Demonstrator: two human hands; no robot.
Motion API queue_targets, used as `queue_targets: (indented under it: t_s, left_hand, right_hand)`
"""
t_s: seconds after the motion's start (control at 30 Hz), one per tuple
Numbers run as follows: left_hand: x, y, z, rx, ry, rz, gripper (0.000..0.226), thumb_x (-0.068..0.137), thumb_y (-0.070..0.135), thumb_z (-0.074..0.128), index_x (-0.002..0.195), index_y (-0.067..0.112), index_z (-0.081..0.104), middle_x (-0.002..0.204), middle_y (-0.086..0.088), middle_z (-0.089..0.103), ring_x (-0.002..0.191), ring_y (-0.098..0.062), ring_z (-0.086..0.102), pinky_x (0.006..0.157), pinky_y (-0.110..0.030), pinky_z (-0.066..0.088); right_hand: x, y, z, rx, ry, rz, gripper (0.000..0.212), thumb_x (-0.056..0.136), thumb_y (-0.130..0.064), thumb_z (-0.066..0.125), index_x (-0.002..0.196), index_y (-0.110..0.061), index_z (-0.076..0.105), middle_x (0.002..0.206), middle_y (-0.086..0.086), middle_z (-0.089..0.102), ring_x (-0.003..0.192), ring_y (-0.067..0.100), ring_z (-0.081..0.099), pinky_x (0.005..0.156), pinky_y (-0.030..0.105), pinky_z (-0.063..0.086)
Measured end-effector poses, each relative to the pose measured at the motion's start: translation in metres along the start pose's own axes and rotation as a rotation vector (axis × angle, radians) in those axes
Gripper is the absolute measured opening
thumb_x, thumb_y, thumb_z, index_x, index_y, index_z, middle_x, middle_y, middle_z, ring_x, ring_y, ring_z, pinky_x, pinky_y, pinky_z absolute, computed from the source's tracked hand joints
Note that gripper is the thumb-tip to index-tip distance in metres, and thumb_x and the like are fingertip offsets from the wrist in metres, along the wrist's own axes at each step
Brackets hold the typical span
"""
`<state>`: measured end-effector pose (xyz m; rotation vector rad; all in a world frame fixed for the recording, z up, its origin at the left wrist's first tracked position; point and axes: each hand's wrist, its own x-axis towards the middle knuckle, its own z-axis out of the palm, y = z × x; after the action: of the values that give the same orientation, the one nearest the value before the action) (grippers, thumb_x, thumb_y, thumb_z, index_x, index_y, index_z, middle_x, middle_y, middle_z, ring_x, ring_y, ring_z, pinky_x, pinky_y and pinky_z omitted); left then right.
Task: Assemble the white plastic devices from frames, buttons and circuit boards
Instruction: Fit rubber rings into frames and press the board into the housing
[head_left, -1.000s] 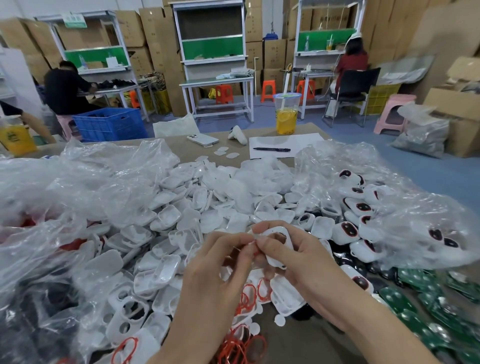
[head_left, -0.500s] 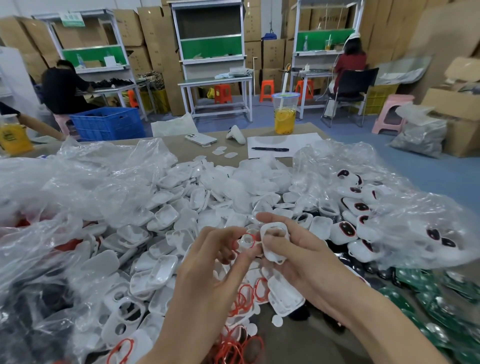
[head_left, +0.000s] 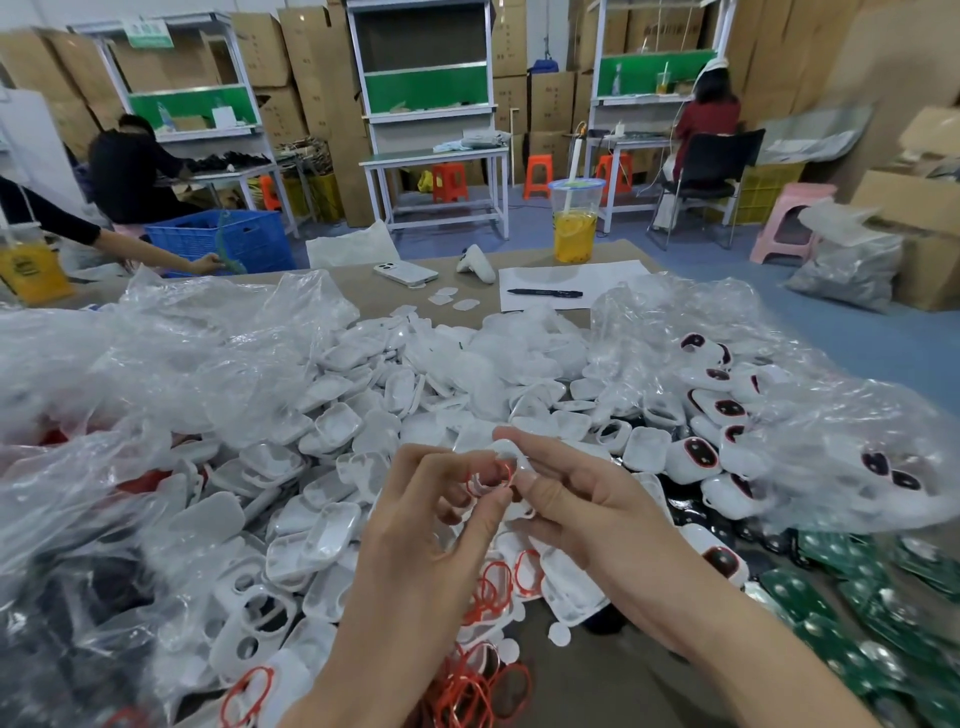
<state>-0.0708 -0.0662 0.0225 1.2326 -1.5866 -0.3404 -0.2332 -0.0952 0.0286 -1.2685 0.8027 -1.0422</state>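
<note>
My right hand (head_left: 576, 506) holds a white plastic frame (head_left: 506, 453) above the heap of white shells (head_left: 363, 415). My left hand (head_left: 436, 530) pinches a red-rimmed ring piece (head_left: 491, 478) against that frame. My fingers hide most of the frame. Loose red rings (head_left: 498, 582) lie just below my hands, with more red rings (head_left: 467, 691) near the front edge. Assembled white units with dark red-ringed windows (head_left: 711, 410) sit at the right, partly under clear plastic. Green circuit boards (head_left: 831, 613) lie at the lower right.
Crumpled clear plastic bags (head_left: 130, 374) cover the left side. Farther back on the table are a phone (head_left: 405, 273), a pen on paper (head_left: 545, 292) and a cup of yellow drink (head_left: 574, 223). Another person's arm (head_left: 135, 249) reaches in at the far left.
My left hand has brought the red-rimmed ring up into the frame's opening. Both hands have lifted slightly, and the frame has turned in my right fingers.
</note>
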Motion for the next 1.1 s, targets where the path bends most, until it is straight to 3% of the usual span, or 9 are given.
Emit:
queue_targets:
  t_s: [0.17,0.4,0.67,0.77,0.9,1.1]
  left_hand:
    - [-0.0013,-0.001,-0.0005,0.02,0.009,-0.008,0.017,0.083,0.054,0.063,0.1,0.058,0.061,0.108,0.021,0.053,0.097,-0.004,0.059,0.065,-0.018,0.051]
    - [-0.0006,-0.0017,0.002,-0.017,0.018,-0.047,0.016,0.083,0.051,0.067,0.098,0.052,0.065,0.105,0.019,0.055,0.098,-0.001,0.057,0.07,-0.027,0.05]
    - [0.0012,0.001,0.0034,-0.072,0.04,-0.108,0.016,0.078,0.049,0.072,0.092,0.052,0.067,0.098,0.021,0.056,0.09,-0.003,0.057,0.068,-0.023,0.046]
    - [0.001,0.0014,0.004,-0.078,0.055,-0.118,0.02,0.078,0.039,0.076,0.091,0.052,0.068,0.098,0.02,0.058,0.09,-0.003,0.059,0.067,-0.015,0.045]
    - [0.0007,0.0035,0.0025,-0.112,0.062,-0.124,0.024,0.077,0.032,0.079,0.089,0.051,0.071,0.098,0.018,0.059,0.093,0.001,0.06,0.078,-0.003,0.041]
    - [0.0014,0.0043,0.0013,-0.158,0.047,-0.126,0.022,0.073,0.046,0.074,0.095,0.05,0.074,0.093,0.019,0.058,0.092,0.004,0.059,0.079,-0.002,0.04]
  right_hand:
    - [0.0002,-0.0021,0.0026,0.013,-0.011,-0.036,0.029,0.087,-0.032,0.063,0.115,-0.035,0.072,0.113,-0.004,0.076,0.111,0.009,0.069,0.09,0.018,0.052]
    - [0.0007,-0.0008,0.002,0.047,-0.044,-0.014,0.03,0.089,-0.032,0.062,0.117,-0.034,0.074,0.116,0.0,0.075,0.114,0.011,0.067,0.088,0.022,0.055]
    - [0.0007,0.0,0.0039,0.109,-0.054,-0.014,0.029,0.091,-0.024,0.061,0.116,-0.028,0.075,0.119,0.004,0.074,0.118,0.014,0.066,0.091,0.027,0.056]
    - [0.0001,0.0003,0.0057,0.118,-0.052,-0.018,0.031,0.091,-0.024,0.06,0.119,-0.025,0.074,0.123,0.001,0.072,0.119,0.015,0.065,0.093,0.029,0.056]
    - [-0.0004,-0.0003,0.0066,0.115,-0.072,-0.011,0.031,0.098,-0.017,0.055,0.127,-0.019,0.068,0.125,0.0,0.071,0.12,0.016,0.065,0.095,0.029,0.055]
    - [-0.0004,-0.003,0.0074,0.148,-0.056,-0.001,0.029,0.091,-0.029,0.062,0.117,-0.024,0.075,0.12,0.004,0.073,0.115,0.018,0.068,0.09,0.028,0.057]
